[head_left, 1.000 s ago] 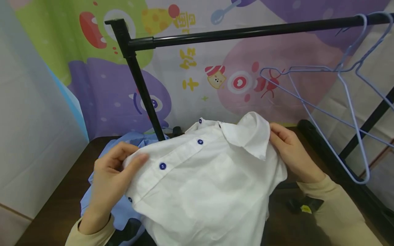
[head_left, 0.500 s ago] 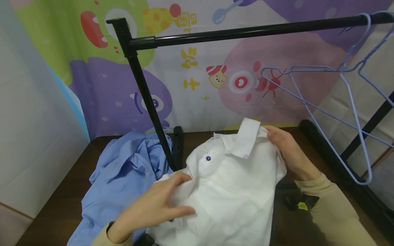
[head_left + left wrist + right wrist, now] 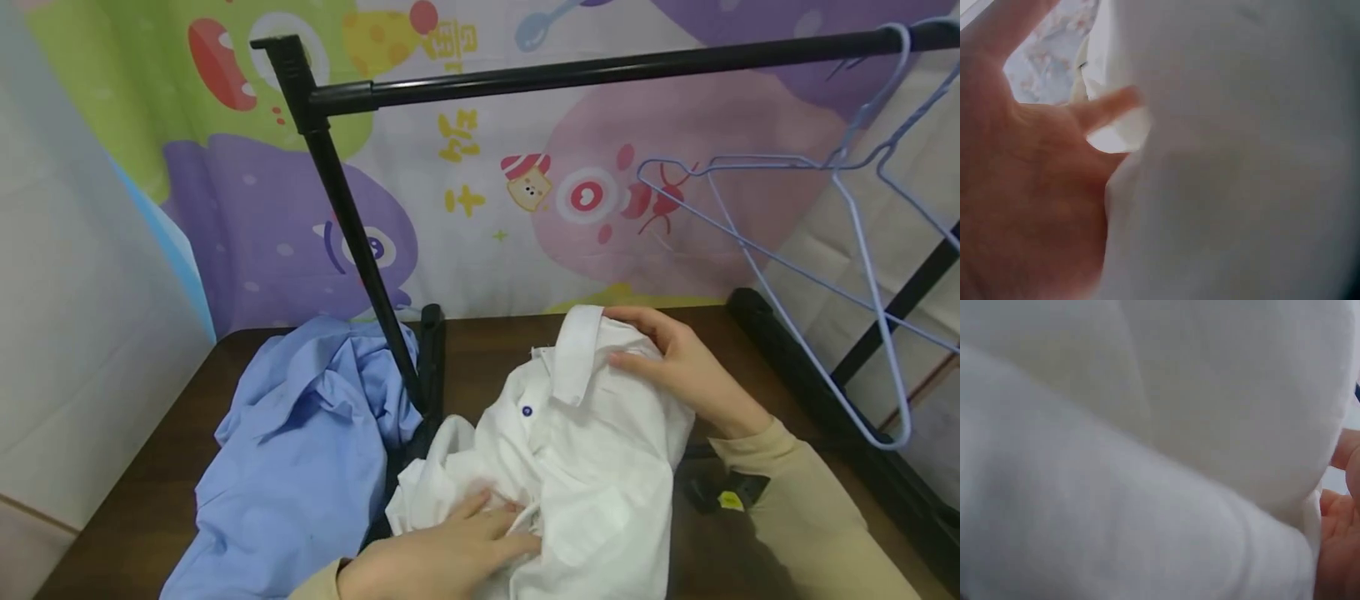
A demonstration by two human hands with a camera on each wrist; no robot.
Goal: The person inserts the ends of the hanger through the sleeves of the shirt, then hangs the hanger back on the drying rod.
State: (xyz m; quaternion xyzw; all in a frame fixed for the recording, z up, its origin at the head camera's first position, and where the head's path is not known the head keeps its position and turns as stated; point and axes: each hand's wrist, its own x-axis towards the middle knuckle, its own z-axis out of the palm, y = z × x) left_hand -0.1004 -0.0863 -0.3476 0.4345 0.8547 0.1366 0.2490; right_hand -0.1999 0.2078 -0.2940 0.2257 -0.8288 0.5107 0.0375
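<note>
A white button-up shirt (image 3: 615, 492) hangs crumpled between both hands, its collar (image 3: 576, 358) up at the top and one dark blue button (image 3: 527, 411) showing. My right hand (image 3: 690, 371) holds it beside the collar, thumb in front and fingers partly behind the cloth. Lower down, my left hand (image 3: 442, 550) touches the shirt front with its fingers spread. In the left wrist view, the left palm (image 3: 1035, 194) lies beside the white cloth (image 3: 1229, 162), thumb and a finger extended. Cloth fills most of the right wrist view; only part of the right hand (image 3: 1340, 531) shows at its edge.
A rumpled light blue shirt (image 3: 292, 475) lies at left on the dark table (image 3: 480, 337). Behind the work runs a black rack bar (image 3: 570, 77) on a slanted post (image 3: 352, 217). Blue wire hangers (image 3: 862, 267) hang from it at right. A patterned curtain (image 3: 480, 267) backs everything.
The left hand has let go of the button edge and moved down and right across the shirt front. The shirt has lowered and bunched; the right hand has shifted slightly left at the collar.
</note>
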